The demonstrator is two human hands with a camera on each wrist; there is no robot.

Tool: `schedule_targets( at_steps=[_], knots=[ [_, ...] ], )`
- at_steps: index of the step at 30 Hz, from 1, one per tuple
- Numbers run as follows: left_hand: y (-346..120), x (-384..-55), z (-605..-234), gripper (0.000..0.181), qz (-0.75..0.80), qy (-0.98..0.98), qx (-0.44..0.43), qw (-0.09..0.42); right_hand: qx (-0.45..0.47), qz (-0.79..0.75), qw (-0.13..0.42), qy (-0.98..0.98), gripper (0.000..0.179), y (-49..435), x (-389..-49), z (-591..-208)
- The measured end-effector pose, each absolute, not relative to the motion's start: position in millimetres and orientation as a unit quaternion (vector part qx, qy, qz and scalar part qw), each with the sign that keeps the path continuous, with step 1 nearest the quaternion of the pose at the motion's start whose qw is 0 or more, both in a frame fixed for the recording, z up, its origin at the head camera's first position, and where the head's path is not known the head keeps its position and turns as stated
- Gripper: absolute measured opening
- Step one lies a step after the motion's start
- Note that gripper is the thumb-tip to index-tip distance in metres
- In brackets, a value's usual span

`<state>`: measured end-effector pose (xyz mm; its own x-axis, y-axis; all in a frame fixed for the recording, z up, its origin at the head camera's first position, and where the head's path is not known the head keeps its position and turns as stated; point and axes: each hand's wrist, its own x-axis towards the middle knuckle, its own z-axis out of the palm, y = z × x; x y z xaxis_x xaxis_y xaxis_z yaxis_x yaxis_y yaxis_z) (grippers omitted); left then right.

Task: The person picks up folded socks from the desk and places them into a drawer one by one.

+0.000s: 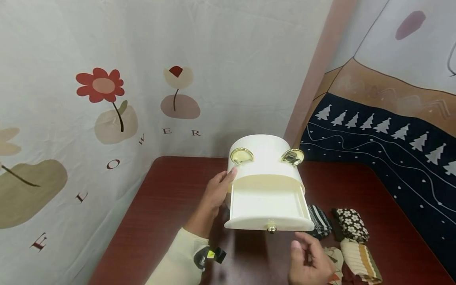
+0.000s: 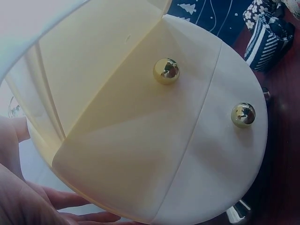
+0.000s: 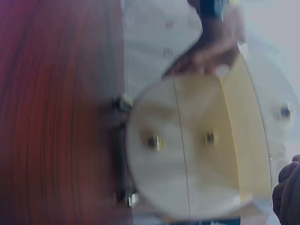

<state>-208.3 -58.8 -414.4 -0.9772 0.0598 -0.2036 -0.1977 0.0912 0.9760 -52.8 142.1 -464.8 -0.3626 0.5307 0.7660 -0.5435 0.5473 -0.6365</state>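
A white rounded drawer cabinet (image 1: 261,152) with gold ear-like rings on top stands on small metallic feet on the table. Its top drawer (image 1: 268,200) is pulled out and its floor is bare. That drawer's front carries a gold knob (image 1: 272,228); below it, two more gold knobs show on the cabinet face (image 2: 140,154). My left hand (image 1: 215,190) rests against the cabinet's left side, thumb by the upper edge, fingers extended along the side. My right hand (image 1: 311,257), fingers loosely bent, is just below the drawer's right front corner, apart from the knob and holding nothing.
Right of the cabinet lie several folded cloth bundles: a black-and-white striped one (image 1: 318,221), a flower-patterned one (image 1: 350,224), a cream one with a tan stripe (image 1: 360,257) and a beige one (image 1: 335,257). Printed curtains (image 1: 221,59) hang behind the dark red table (image 1: 167,198).
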Motion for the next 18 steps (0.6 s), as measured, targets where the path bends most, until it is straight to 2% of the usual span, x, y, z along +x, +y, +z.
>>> schedule_targets(
  at_steps=[5,10,15,18],
  knots=[
    [-62,-208,-413,0.084,0.671,0.733,-0.051,0.094,-0.128,0.397,0.548,-0.725,0.011,172,-49,-469],
    [-66,-207,-411,0.086,0.664,0.740,-0.056,0.092,-0.240,0.311,0.465,-0.793,0.012,195,-45,-479],
    [-68,-205,-412,0.086,0.660,0.743,-0.063,0.091,-0.310,0.251,0.326,-0.857,0.036,216,-37,-492],
    [-68,-205,-413,0.085,0.664,0.739,-0.060,0.092,-0.344,0.235,0.187,-0.890,0.056,229,-35,-498]
  ],
)
